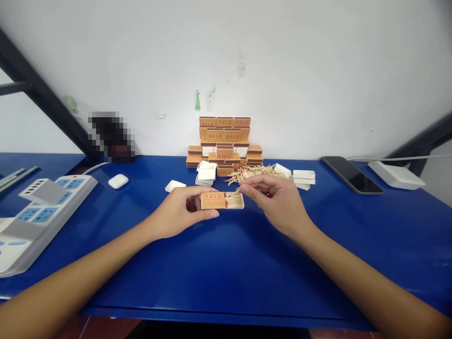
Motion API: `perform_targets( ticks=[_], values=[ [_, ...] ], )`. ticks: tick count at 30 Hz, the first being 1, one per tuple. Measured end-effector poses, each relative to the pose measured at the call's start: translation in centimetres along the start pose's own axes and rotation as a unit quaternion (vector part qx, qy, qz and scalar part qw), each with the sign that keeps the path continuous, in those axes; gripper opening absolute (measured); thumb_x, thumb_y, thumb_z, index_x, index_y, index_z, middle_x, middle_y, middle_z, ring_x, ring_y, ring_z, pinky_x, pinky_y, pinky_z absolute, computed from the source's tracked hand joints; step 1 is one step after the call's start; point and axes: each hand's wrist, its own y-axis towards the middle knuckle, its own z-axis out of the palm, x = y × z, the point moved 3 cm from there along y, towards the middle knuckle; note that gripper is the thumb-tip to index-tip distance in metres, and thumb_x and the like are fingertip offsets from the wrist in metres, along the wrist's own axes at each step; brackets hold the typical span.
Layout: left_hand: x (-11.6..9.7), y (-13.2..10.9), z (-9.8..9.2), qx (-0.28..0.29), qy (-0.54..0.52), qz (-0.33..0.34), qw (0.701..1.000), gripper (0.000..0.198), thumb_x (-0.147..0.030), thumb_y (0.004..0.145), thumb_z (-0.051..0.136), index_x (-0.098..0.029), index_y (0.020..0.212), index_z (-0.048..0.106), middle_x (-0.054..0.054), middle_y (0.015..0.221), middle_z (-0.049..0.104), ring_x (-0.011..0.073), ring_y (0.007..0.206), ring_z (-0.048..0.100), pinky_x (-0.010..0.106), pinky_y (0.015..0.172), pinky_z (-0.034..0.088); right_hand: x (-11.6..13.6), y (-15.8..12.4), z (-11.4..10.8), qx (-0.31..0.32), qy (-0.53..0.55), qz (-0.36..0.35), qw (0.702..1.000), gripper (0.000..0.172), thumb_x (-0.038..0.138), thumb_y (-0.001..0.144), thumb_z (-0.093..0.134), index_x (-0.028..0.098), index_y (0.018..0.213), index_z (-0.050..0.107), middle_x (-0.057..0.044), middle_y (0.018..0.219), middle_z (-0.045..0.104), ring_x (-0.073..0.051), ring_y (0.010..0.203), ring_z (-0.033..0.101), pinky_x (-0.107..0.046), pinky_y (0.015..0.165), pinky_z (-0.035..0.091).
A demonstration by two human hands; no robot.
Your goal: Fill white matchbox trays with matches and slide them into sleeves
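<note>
While the left hand (176, 214) grips one half-open matchbox (213, 200), the right hand (278, 200) pinches its matches (233, 201).

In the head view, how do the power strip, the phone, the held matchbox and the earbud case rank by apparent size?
Largest to smallest: power strip; phone; matchbox, with its tray slid out; earbud case. The matchbox is nearer the camera, so its lead is unsure.

wall (318, 56): white, scuffed | table (226, 273): blue | braces (42, 94): dark, diagonal | light: even
</note>
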Motion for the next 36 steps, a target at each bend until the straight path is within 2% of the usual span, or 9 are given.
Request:
perform_targets(
  ticks=[6,13,17,19,22,32,36],
  values=[
    [-0.1,0.0,0.0,0.003,-0.026,-0.01,1.0,0.051,-0.045,0.086,0.083,-0.022,0.13,0.073,0.006,0.107,0.079,0.0211,0.087,0.071,0.033,0.076,0.058,-0.7,-0.3,0.3,-0.032,-0.051,-0.012,0.998,0.02,0.044,0.088,0.08,0.024,0.09,0.081,-0.004,0.086,0.079,-0.015,0.067,0.061,-0.031,0.06,0.046],
    [-0.1,0.2,-0.1,0.003,-0.027,-0.006,1.0,0.049,-0.046,0.087,0.082,-0.021,0.128,0.074,0.006,0.105,0.079,0.0208,0.086,0.071,0.032,0.075,0.058,-0.7,-0.7,0.5,-0.019,-0.059,-0.016,0.998,0.022,0.048,0.091,0.077,0.026,0.092,0.082,-0.005,0.095,0.077,-0.018,0.077,0.063,-0.032,0.064,0.05],
    [-0.1,0.2,-0.1,0.001,-0.037,0.0,0.999,0.047,-0.044,0.087,0.082,-0.021,0.127,0.074,0.006,0.109,0.078,0.0215,0.09,0.072,0.033,0.077,0.058,-0.3,-0.8,0.3,-0.021,-0.05,0.0,0.999,0.031,0.052,0.096,0.069,0.024,0.104,0.08,-0.006,0.094,0.076,-0.017,0.072,0.063,-0.029,0.055,0.049],
    [-0.1,0.3,-0.1,0.0,-0.04,0.004,0.999,0.046,-0.044,0.087,0.082,-0.021,0.126,0.074,0.006,0.11,0.078,0.0217,0.09,0.072,0.033,0.076,0.058,-0.3,-0.9,0.3,-0.003,-0.04,0.026,0.999,0.036,0.055,0.096,0.068,0.022,0.103,0.079,-0.005,0.081,0.073,-0.015,0.061,0.06,-0.027,0.047,0.045],
    [-0.1,0.3,-0.1,0.001,-0.048,0.007,0.999,0.047,-0.044,0.086,0.083,-0.02,0.126,0.075,0.006,0.106,0.079,0.0225,0.09,0.072,0.032,0.074,0.058,-0.3,-1.1,0.6,0.057,-0.021,0.065,0.996,0.041,0.058,0.097,0.065,0.019,0.102,0.077,-0.001,0.067,0.066,-0.012,0.049,0.055,-0.024,0.039,0.041],
    [0.4,0.5,-0.2,0.03,-0.053,-0.002,0.998,0.053,-0.043,0.082,0.086,-0.021,0.129,0.075,0.004,0.092,0.077,0.0216,0.085,0.069,0.031,0.07,0.057,-1.2,-1.4,0.9,0.096,0.019,0.073,0.992,0.041,0.055,0.097,0.065,0.019,0.114,0.077,0.003,0.062,0.064,-0.011,0.048,0.057,-0.023,0.042,0.048],
    [0.6,0.5,0.0,0.03,-0.074,-0.029,0.996,0.06,-0.045,0.082,0.086,-0.019,0.134,0.071,0.005,0.092,0.076,0.0174,0.073,0.065,0.029,0.064,0.054,-1.3,-1.6,1.1,0.097,0.049,0.093,0.99,0.041,0.054,0.097,0.067,0.017,0.114,0.077,0.003,0.06,0.065,-0.01,0.046,0.057,-0.023,0.043,0.048]
  ],
)
